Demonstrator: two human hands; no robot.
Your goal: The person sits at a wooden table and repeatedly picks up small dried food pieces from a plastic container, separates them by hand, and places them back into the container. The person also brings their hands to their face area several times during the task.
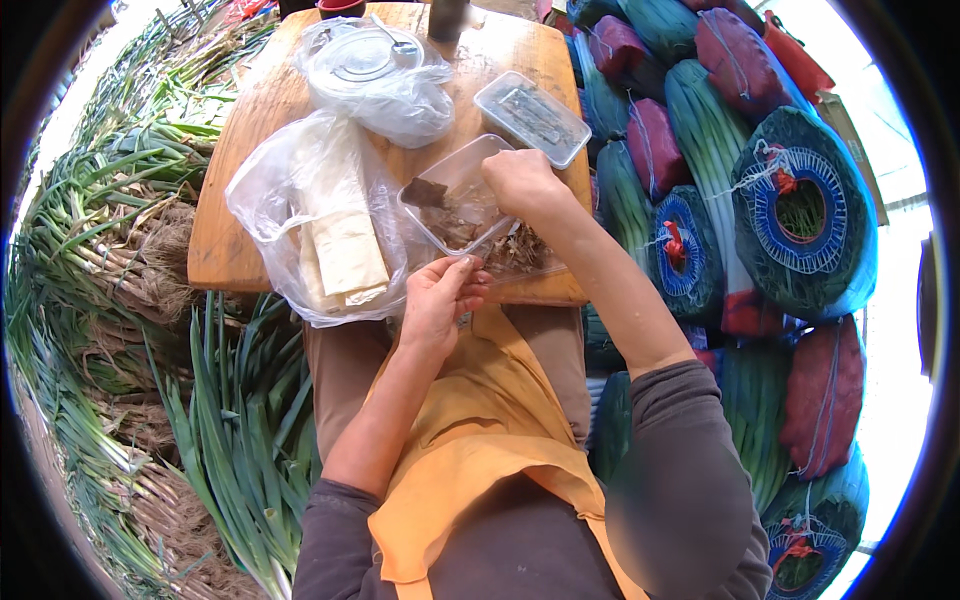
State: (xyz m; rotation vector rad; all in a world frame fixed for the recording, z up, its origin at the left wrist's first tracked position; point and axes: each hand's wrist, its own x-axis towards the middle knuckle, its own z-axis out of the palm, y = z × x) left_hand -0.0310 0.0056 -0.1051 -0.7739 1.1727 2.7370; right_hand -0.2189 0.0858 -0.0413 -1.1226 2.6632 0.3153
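Observation:
My left hand point(444, 296) is at the table's near edge, its thumb and forefinger together just below an open clear plastic container point(454, 169). Whether a thin thing sits between those fingertips is too small to tell. Inside the container lie a flat dark-brown piece point(424, 193) and brown scraps point(454, 229). My right hand point(525, 184), fingers curled down, hovers at the container's right rim; its fingertips and anything in them are hidden. Below it is a heap of dry brown shreds point(519, 250) on a clear plastic surface.
On the wooden table point(247, 165) are a plastic bag point(262, 180) with folded cream sheets point(349, 255), a bagged round tub point(367, 56) with a spoon point(403, 46), and a lidded container point(532, 116). Leeks point(240, 420) lie left; net-wrapped leek bundles point(705, 135) are stacked right.

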